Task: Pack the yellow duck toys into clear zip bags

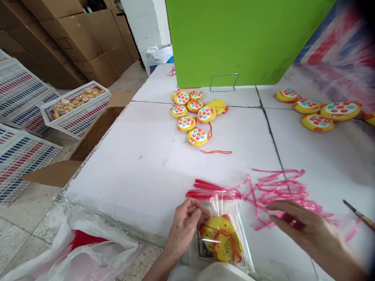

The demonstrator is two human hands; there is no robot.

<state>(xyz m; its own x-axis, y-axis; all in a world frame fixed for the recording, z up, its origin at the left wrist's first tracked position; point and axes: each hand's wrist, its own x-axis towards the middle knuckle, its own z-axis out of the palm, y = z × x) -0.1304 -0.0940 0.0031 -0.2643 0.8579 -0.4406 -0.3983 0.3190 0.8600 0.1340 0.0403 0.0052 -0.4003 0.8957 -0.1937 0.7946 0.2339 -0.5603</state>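
Note:
My left hand [187,222] has its fingers curled at the upper left edge of a clear plastic zip bag [244,238] with a red top strip. Inside the bag lies a yellow duck-shaped toy [224,238], its back up, with an orange cord loop. To the right, my right hand [301,222] hovers over a heap of pink ribbon strips [281,191], thumb and fingers apart. More red-topped bags [202,183] lie just behind the one at my left hand.
Several yellow button-covered toys [197,136] lie mid-table, and others [318,123] farther right. A green board [234,43] stands behind a wire stand [224,82]. A brush-like tool [359,214] lies at right. An opened carton [96,132] and plastic crates [23,89] stand left.

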